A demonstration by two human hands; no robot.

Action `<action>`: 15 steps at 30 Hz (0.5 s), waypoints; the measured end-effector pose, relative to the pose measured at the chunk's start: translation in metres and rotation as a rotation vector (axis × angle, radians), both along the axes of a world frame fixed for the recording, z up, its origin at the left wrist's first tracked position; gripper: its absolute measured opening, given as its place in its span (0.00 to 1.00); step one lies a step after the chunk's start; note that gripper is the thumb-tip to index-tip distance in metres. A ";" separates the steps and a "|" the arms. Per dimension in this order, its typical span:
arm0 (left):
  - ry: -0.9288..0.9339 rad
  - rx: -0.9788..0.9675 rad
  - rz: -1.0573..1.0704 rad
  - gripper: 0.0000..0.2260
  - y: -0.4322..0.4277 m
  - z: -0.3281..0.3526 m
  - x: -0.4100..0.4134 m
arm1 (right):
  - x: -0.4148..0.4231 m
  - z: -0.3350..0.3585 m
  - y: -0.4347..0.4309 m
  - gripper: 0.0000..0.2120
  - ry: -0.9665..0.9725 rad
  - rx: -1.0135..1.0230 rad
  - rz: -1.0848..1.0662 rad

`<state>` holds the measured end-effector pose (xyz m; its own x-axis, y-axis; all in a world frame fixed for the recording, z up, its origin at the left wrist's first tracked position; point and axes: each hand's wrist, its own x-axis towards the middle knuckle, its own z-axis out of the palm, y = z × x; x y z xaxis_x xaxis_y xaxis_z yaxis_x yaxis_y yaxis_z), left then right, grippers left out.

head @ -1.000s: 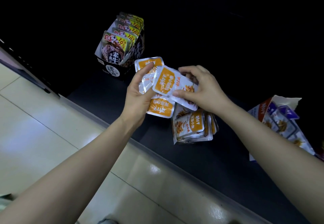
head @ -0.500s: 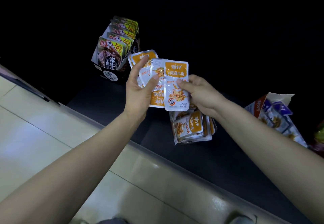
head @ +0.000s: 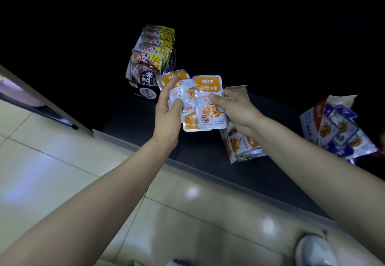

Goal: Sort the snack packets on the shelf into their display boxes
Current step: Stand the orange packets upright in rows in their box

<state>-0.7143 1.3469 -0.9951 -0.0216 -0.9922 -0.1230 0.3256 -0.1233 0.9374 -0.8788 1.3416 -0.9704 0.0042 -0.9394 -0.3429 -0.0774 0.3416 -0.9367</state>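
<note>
Left hand [head: 166, 115]: grips a fan of orange-and-silver foil fish-snack packets [head: 209, 115] at frame centre.
Right hand [head: 235, 107]: pinches the front packet's edge.
Risk: the slick foil fan could slip from my grip as I pull.
Fall: onto the dark shelf [head: 208, 161], missing the orange cardboard display box [head: 241, 147].

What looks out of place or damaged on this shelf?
The display box on the far right is torn open, its blue packets lying jumbled. The orange-packet box below the right hand lies tilted. The black box stands tidy.
</note>
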 end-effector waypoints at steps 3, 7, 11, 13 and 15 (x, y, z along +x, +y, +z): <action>-0.001 0.010 -0.048 0.26 0.000 -0.002 0.009 | 0.006 0.002 0.009 0.10 0.002 0.046 -0.040; 0.010 0.030 -0.125 0.26 0.001 0.004 0.004 | 0.005 0.012 0.025 0.14 -0.008 0.081 -0.142; 0.032 0.045 -0.231 0.26 0.002 0.007 -0.007 | -0.011 0.021 0.037 0.13 -0.041 0.116 -0.218; 0.029 0.051 -0.251 0.27 0.003 0.006 -0.013 | -0.019 0.025 0.040 0.13 -0.037 0.103 -0.230; 0.029 0.045 -0.262 0.28 0.004 0.005 -0.020 | -0.027 0.026 0.041 0.10 -0.023 0.072 -0.254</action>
